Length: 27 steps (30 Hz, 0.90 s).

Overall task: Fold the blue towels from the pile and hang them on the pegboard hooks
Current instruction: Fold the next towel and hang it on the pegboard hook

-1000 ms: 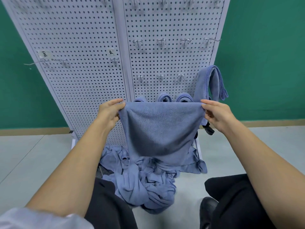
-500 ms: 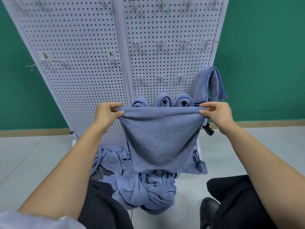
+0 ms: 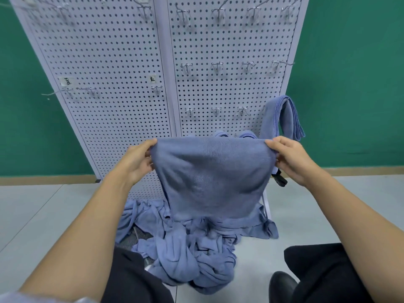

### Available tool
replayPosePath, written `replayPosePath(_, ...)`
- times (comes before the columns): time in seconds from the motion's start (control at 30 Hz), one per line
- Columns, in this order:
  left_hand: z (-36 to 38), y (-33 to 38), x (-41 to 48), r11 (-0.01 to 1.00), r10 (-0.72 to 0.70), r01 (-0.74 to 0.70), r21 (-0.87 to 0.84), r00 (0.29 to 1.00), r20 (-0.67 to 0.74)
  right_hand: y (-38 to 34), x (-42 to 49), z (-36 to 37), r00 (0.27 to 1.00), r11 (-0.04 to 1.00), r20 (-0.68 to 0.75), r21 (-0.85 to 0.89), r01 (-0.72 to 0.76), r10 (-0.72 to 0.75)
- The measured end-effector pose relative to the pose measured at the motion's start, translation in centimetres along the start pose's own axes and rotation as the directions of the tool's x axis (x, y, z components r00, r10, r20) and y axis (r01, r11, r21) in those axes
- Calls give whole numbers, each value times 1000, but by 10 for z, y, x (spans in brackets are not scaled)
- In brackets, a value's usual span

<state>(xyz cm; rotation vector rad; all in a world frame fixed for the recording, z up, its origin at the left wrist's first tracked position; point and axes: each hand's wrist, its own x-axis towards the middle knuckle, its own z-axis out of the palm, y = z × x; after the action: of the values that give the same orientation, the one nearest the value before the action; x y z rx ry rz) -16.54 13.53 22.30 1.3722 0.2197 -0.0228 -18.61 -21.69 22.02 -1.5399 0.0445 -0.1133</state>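
Both hands, left hand (image 3: 136, 162) and right hand (image 3: 290, 159), gripped the towel's (image 3: 214, 178) top corners mid-fold; next it probably needed halving before reaching a hook (image 3: 189, 111).

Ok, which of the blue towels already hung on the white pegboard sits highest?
The folded blue towel draped at the white pegboard's right edge; the other hung ones peek out lower, behind the spread blue towel.

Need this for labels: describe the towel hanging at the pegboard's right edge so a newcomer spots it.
Find the white pegboard before the green wall, then its right edge. Just above the right hand, a folded towel hangs draped. Unlike the held towel and the hung towels peeking behind it, it sits higher, alone.
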Motion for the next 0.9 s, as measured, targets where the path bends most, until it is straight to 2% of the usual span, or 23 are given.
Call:
replayPosePath(0.07, 6, -2, -1, 994, -97, 94, -49, 994, -58, -1, 3, 8, 994, 994, -66, 58, -89, 92)
replayPosePath(0.17, 26, -3, -4, 997, -41, 34, -65, 993, -112, -5, 1, 25, 986, 993, -126, -8, -115, 113)
replayPosePath(0.33, 80, -6, -28, 987, 116, -121, 103, 992, 50, -15, -12, 69, 999, 1000, 18, 9, -30, 30)
replayPosePath(0.43, 100, -13, -32, 956, 175, -189, 226, 981, 83, -13, -18, 90, 1000, 1000, 9, -13, 22, -22)
replayPosePath(0.57, 107, -15, -34, 947, 189, -209, 246, 977, 103, -12, -21, 99, 995, 995, -28, -27, 94, -94)
replayPosePath(0.7, 107, -16, -36, 950, 202, -225, 218, 972, 124, -14, -26, 102, 996, 996, 25, 38, 84, -85)
replayPosePath(0.8, 107, -16, -36, 937, 225, -253, 242, 965, 138, -18, -28, 100, 997, 987, 66, 157, 32, -43)
replayPosePath(0.9, 109, -17, -38, 919, 266, -291, 265, 956, 126, -19, -31, 96, 991, 983, 131, 186, -5, -19)
